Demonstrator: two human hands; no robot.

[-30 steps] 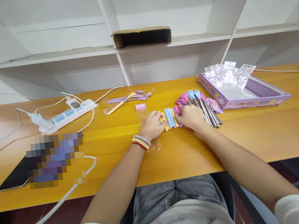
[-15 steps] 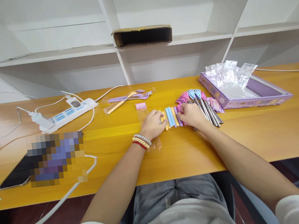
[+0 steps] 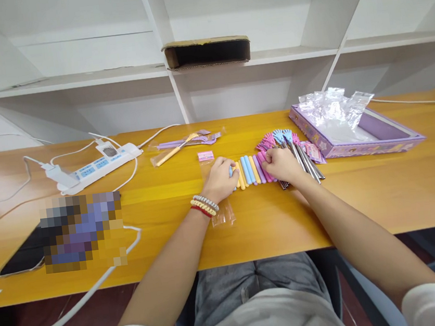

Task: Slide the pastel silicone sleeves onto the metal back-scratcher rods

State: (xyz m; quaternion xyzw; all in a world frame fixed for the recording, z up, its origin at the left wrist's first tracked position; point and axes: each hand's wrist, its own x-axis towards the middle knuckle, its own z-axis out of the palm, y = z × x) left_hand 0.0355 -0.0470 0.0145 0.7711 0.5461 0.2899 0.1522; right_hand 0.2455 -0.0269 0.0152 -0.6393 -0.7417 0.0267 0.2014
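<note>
A row of yellow, blue, purple and pink sticks (image 3: 247, 171) lies side by side on the table between my hands. At its left end, my left hand (image 3: 219, 178) has its fingers curled over the outer sticks, with a bit of blue showing beside the fingertips. My right hand (image 3: 282, 165) is closed at the pink end, fingers bent down onto the sticks; its grip is partly hidden. Under my left hand lies a clear plastic bag (image 3: 223, 215) with a pink label (image 3: 205, 155). Beyond my right hand, back scratchers (image 3: 307, 162) with metal rods and pink or blue hand-shaped heads lie fanned out.
A purple box (image 3: 376, 148) holding clear bags (image 3: 333, 110) stands at the right. Wrapped purple and yellow items (image 3: 186, 143) lie behind my left hand. At the left are a power strip (image 3: 100, 168), cables and a phone (image 3: 23, 250). A cardboard box (image 3: 208, 54) sits on the shelf.
My left hand has shifted slightly left, and a blue stick now shows by its fingertips. My right hand has moved a little right, uncovering more of the pink sticks.
</note>
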